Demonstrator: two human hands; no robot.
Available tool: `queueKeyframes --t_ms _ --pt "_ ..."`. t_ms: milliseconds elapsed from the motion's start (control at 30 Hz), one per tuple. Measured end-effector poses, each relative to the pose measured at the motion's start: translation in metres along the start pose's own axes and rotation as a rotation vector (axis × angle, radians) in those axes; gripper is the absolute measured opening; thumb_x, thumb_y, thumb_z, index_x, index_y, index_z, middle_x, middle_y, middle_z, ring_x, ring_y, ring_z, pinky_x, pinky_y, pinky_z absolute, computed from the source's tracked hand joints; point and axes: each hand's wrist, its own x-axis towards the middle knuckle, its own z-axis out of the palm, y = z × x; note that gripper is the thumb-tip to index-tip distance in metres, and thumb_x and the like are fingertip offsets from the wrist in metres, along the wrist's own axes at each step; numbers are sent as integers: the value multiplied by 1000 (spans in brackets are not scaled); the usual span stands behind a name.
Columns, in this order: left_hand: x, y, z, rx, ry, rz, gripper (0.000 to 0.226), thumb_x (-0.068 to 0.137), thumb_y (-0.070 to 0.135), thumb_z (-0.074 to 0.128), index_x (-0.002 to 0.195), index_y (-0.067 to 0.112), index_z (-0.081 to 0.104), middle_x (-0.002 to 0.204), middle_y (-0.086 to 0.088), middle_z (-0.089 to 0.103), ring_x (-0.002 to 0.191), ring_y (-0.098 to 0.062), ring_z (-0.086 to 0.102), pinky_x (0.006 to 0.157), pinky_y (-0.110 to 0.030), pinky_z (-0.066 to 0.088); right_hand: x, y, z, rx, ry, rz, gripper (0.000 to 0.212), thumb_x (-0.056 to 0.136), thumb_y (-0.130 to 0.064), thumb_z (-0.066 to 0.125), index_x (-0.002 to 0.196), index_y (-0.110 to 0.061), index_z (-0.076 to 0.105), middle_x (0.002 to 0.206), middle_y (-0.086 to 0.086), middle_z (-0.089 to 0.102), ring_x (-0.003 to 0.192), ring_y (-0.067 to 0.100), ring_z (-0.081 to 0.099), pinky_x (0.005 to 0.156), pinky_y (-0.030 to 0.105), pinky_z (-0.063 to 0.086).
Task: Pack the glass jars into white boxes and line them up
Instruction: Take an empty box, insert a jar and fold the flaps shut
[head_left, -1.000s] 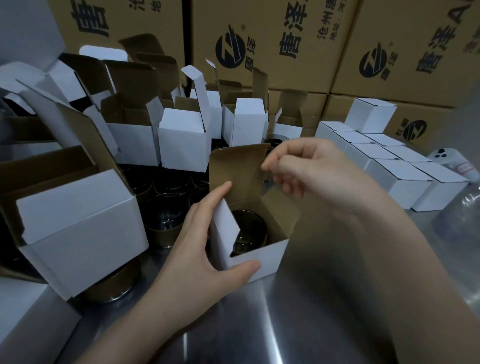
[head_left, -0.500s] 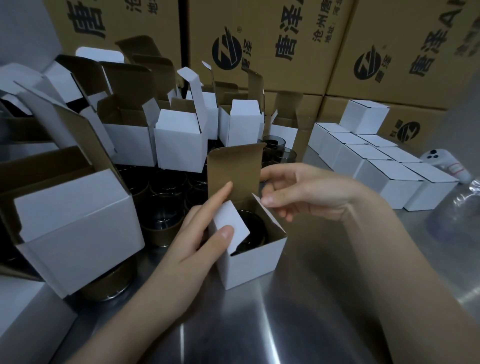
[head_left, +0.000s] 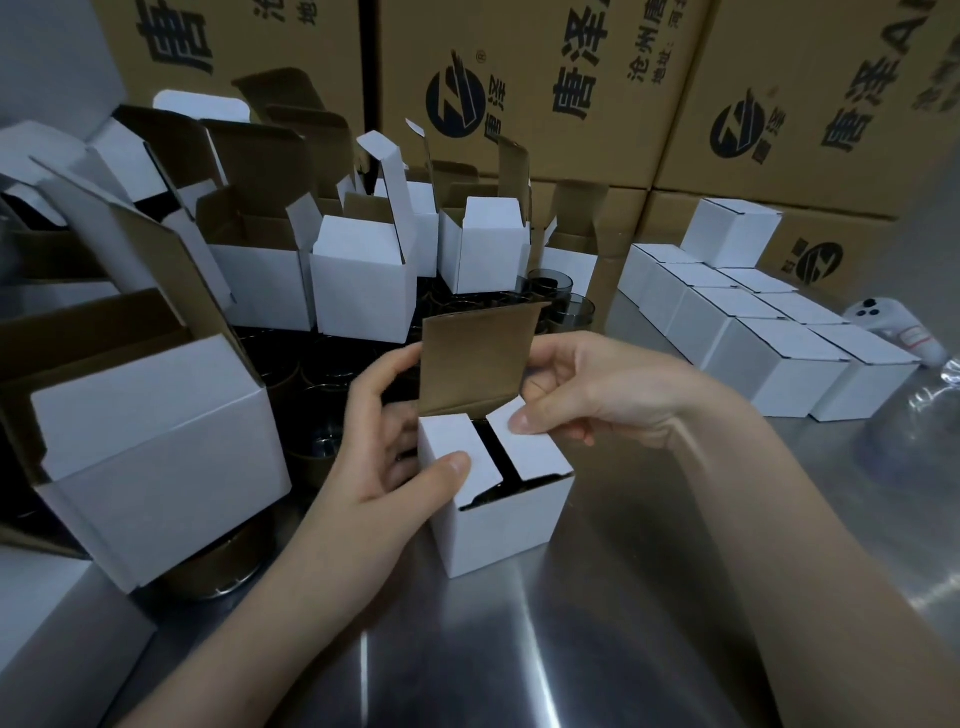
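Note:
A small white box (head_left: 506, 525) stands on the steel table in front of me, with a dark glass jar barely visible through the gap between its two folded side flaps. Its brown lid flap (head_left: 475, 358) stands upright. My left hand (head_left: 400, 457) grips the box's left side, thumb pressing the left flap down. My right hand (head_left: 587, 389) holds the right flap down with its thumb, fingers curled behind the lid. Several closed white boxes (head_left: 779, 353) stand in rows at the right. More dark jars (head_left: 558, 299) stand behind the box.
Several open white boxes (head_left: 363, 280) crowd the back left, and a larger open box (head_left: 156, 447) lies tilted at the left over a jar. Big brown cartons (head_left: 545, 88) wall off the back. A white device (head_left: 524, 639) lies far right on the steel table.
Both side flaps have been folded down flat over the jar. My left thumb moved onto the left flap, and my right hand came down to the right flap and lid.

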Motion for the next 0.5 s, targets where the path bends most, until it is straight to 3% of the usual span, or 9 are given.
queueKeyframes --t_ms 100,233,300,400,500 --pt "-1 2 -1 29 -38 11 57 83 15 59 132 42 49 121 10 65 114 -8 62 87 -15 49 -2 -2 1 -21 -23 -50 40 82 8 68 79 -31 78 59 14 41 42 12 37 40 21 28" --pt "-1 3 0 45 -58 8 34 84 16 60 114 30 66 116 8 67 109 -6 63 82 -11 48 -2 -3 0 -61 21 -29 35 90 -1 62 95 -31 79 88 33 64 50 16 41 37 18 32" --pt "-1 3 0 31 -55 -7 30 84 16 60 112 25 67 114 6 68 106 -8 64 80 -11 49 -2 -5 -1 -86 -3 -15 31 93 -8 63 98 -34 78 108 39 60 60 27 42 37 18 35" --pt "0 1 -1 33 -49 -25 29 83 16 61 110 23 68 115 4 68 108 -11 64 82 -15 51 -5 -4 -4 -95 -67 -7 28 92 -14 65 105 -36 76 106 35 62 66 25 48 42 19 40" --pt "0 -1 -1 44 -31 -36 30 80 14 60 107 24 69 117 1 67 112 -15 62 89 -22 52 -8 -3 -8 -93 -107 12 30 94 -15 63 108 -40 74 83 16 68 64 14 54 47 20 45"
